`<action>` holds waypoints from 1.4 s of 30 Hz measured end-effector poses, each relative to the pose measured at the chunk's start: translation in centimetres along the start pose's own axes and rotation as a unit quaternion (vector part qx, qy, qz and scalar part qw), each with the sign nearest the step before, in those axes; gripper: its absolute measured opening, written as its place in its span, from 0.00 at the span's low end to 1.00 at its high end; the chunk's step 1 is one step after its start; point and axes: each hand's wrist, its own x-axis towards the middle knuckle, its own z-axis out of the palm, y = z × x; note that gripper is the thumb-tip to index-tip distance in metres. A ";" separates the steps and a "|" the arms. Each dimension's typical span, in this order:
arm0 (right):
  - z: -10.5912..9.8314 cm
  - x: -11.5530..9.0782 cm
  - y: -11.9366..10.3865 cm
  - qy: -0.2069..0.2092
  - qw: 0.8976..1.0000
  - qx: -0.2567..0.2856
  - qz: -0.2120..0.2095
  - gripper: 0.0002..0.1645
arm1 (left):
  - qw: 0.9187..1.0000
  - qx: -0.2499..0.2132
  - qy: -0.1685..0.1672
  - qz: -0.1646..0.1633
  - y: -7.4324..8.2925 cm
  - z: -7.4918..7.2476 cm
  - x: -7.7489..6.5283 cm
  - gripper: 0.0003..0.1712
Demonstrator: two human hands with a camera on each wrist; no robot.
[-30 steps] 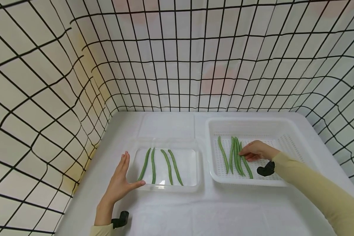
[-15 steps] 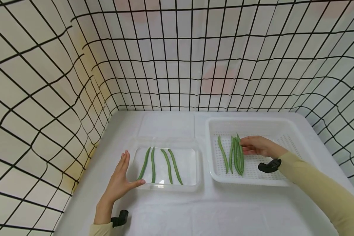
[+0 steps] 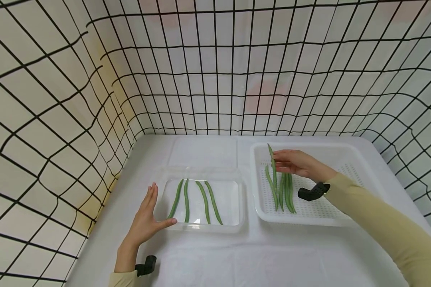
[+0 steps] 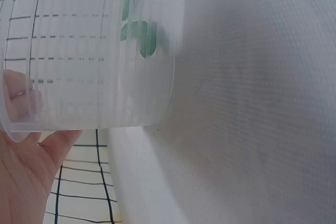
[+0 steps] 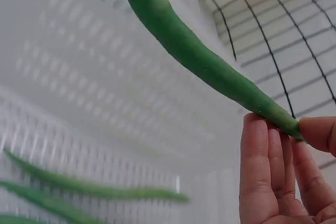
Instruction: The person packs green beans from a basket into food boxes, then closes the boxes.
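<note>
One green bean (image 3: 274, 169) was pinched by the right hand (image 3: 297, 163) over one white basket (image 3: 309, 222), several basket beans (image 3: 287, 195) lay partly hidden, four container beans (image 3: 187, 203) lay in one clear container (image 3: 215, 229), left hand (image 3: 145, 222) stood straight-fingered at its edge, narrow tabletop (image 3: 249, 217) divided the two.

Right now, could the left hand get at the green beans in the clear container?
Probably yes: the left hand is spread at the side of the clear container, holding no bean, and I see no lid over the four green beans inside.
</note>
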 end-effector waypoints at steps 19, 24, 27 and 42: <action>13.3 2.9 1.0 -0.064 0.997 -0.037 0.031 0.24 | 1.000 -0.001 0.002 0.004 -0.1 0.2 0.1 0.72; 14.0 3.1 1.7 -0.048 0.991 -0.106 0.060 0.19 | 1.000 0.000 0.000 -0.002 -0.1 0.2 0.2 0.73; 13.9 2.9 1.8 -0.060 0.988 -0.131 0.053 0.20 | 1.000 0.001 0.001 -0.001 -0.1 0.1 0.2 0.73; 4.1 1.3 0.5 0.007 0.993 -0.113 0.033 0.30 | 1.000 -0.004 0.002 0.000 -0.1 0.1 0.1 0.73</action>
